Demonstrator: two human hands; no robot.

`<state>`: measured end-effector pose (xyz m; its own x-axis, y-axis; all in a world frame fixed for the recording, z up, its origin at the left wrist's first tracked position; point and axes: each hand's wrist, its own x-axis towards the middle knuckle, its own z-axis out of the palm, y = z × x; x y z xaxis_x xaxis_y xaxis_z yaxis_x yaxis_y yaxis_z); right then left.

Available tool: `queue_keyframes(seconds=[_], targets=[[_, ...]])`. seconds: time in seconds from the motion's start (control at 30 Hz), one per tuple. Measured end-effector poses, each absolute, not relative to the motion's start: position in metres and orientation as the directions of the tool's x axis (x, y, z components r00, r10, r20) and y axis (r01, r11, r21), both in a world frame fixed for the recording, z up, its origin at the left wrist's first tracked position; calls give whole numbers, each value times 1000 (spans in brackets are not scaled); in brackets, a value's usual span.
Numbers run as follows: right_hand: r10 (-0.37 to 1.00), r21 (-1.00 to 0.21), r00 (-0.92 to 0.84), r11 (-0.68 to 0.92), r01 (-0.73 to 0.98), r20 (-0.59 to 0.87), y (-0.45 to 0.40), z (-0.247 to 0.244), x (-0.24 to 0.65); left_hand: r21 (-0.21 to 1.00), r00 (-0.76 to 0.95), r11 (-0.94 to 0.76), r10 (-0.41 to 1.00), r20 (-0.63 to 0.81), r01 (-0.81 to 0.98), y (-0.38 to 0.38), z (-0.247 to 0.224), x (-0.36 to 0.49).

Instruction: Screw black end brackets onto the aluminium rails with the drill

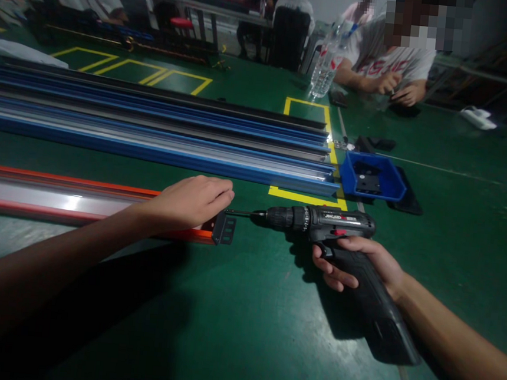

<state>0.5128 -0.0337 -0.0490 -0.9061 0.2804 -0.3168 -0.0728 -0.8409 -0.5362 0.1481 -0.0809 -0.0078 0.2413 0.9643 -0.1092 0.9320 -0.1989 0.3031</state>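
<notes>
Left hand [194, 201] — laid over the end of 1 orange-edged metal channel [75, 201], palm down, fingers together against it. Right hand [362, 261] — wrapped around the grip of 1 black cordless drill [343, 223], held level, its long bit pointing at the black slotted end bracket [223, 230] on the channel; whether the tip touches cannot be told. Channel: lying lengthwise on the green bench [241, 325]. Beyond it: several blue and black channels [160, 140], side by side; 1 blue parts bin [372, 188] just beside their ends, dark plates inside; 1 clear plastic bottle [323, 72], upright, farther back.
</notes>
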Motion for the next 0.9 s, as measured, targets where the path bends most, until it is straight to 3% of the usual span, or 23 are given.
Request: queue_keyframes(seconds=[0.9], targets=[[269, -521, -918, -849, -84, -290, -32, -48, 513, 311, 265, -227, 960, -88, 923, -79, -11, 146]])
